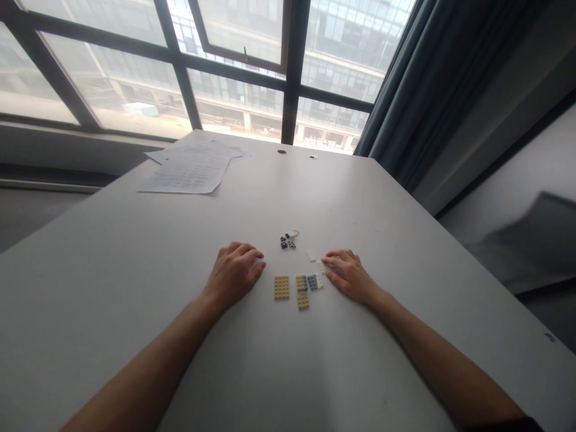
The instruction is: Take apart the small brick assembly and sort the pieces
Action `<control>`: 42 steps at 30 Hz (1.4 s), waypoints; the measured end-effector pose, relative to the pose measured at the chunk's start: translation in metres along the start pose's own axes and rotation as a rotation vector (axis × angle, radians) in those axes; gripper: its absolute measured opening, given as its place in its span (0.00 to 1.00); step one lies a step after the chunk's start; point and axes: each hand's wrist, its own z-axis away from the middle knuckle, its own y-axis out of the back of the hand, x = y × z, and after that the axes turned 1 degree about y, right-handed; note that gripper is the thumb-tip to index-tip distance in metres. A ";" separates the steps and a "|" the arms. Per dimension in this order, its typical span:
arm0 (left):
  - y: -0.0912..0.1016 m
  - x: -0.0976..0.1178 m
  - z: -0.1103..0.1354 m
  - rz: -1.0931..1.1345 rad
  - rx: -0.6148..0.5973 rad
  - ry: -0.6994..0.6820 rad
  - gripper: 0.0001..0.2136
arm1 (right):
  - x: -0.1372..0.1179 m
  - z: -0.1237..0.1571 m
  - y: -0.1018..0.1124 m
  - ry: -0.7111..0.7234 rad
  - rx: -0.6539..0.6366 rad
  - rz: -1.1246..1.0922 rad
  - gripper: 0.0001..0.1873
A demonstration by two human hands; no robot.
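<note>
My left hand [236, 270] rests palm down on the table, thumb apart from the lightly curved fingers, with nothing in it. To its right lies a tan studded plate [281, 288]. Beyond that are a tan and dark grey piece [301, 283], a smaller tan plate [303, 302] and a grey and white piece [314, 282]. My right hand [350, 276] lies with thumb and index finger parted beside a small white studded piece [321, 267]; its fingertips are at or touching the piece. A flat white piece [311, 255] sits just beyond.
Small black, grey and white bricks [288, 243] form a loose pile farther back on the white table [243, 372]. Printed papers [189, 171] overlap at the far left. Two small round fittings sit near the back edge, below the window. A dark curtain [405, 96] hangs at right.
</note>
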 end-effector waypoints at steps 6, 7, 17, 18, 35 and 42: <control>0.000 0.001 0.000 0.005 0.011 0.000 0.11 | -0.004 0.006 0.003 0.014 0.002 0.020 0.13; 0.000 0.001 0.000 0.006 0.011 0.000 0.11 | -0.004 0.006 0.004 0.015 -0.002 0.019 0.13; 0.000 0.001 0.000 -0.005 -0.002 -0.004 0.11 | -0.005 0.007 0.005 0.042 -0.025 -0.003 0.15; 0.000 0.001 0.000 -0.007 -0.002 -0.003 0.11 | -0.005 0.008 0.005 0.046 -0.027 -0.004 0.15; 0.000 0.001 0.000 0.016 0.000 0.002 0.11 | -0.009 0.011 0.006 0.082 -0.047 -0.020 0.16; 0.000 0.002 -0.001 0.017 -0.002 -0.002 0.11 | -0.010 0.008 0.003 0.082 -0.006 -0.034 0.20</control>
